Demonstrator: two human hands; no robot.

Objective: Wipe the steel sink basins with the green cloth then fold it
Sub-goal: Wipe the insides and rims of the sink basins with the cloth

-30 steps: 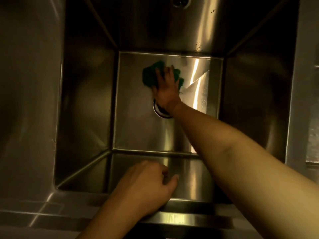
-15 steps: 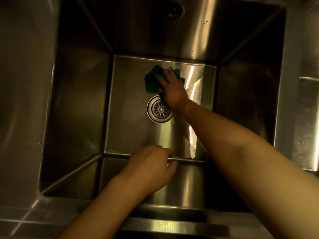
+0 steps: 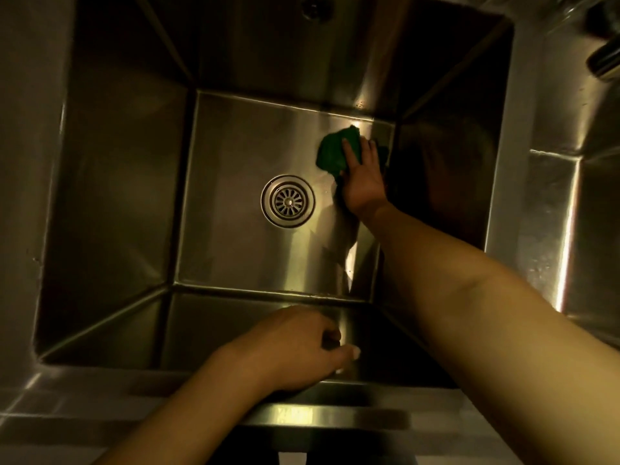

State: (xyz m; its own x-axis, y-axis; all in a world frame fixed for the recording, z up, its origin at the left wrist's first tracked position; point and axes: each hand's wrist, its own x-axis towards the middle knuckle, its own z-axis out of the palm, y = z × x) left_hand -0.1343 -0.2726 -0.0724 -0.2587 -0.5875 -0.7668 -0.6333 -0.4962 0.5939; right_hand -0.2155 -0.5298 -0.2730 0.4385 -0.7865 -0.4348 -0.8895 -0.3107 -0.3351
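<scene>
Dim, warm yellowish light falls from above, leaving most surfaces in shadow and drawing bright streaks across the metal. A flat brushed-steel desk [image 3: 23, 213] spreads along the left side and the near edge. In the top right corner sits a dark, rounded, shiny metal piece [image 3: 604, 58], too blurred to identify.

Deep steel sink basin [image 3: 110, 196], round drain strainer [image 3: 288, 200] mid-floor, green cloth [image 3: 332, 152] on floor — far right corner

Right arm stretched forward and down, forearm bare and straight. Right grip [image 3: 364, 177] up-right of drain [image 3: 288, 200], palm down, fingers [image 3: 350, 151] straight, pressing flat on cloth [image 3: 330, 152]. Left grip [image 3: 295, 347] well below drain, toward body, fingers loosely curled, thumb out, holding nothing.
</scene>
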